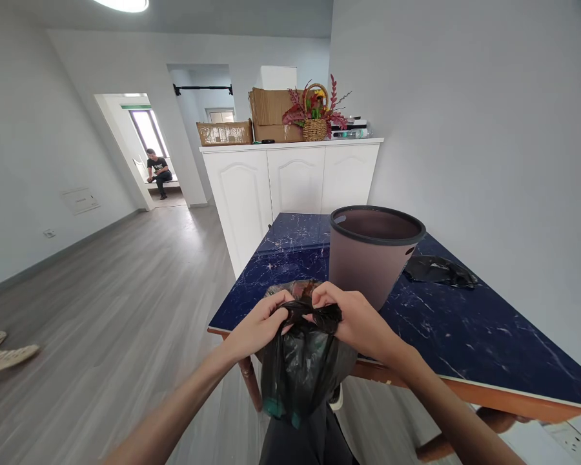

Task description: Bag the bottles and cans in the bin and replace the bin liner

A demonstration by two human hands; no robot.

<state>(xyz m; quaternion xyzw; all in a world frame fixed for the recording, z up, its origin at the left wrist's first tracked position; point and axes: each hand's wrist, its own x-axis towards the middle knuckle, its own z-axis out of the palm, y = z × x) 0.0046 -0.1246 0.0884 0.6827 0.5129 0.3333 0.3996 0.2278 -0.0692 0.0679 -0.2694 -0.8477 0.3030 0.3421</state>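
A filled black rubbish bag hangs in front of me at the near edge of the blue marble table. My left hand and my right hand both pinch the gathered top of the bag, fingers closed on the bunched plastic between them. Just behind my right hand, a grey-brown bin with a dark rim stands upright on the table, with no bag in it. A second black bag lies crumpled on the table to the right of the bin.
White cabinets stand behind the table, carrying cardboard boxes and a flower basket. A grey wall runs along the table's right side. Wooden floor opens to the left, where another person's shoes show. A person sits in the far doorway.
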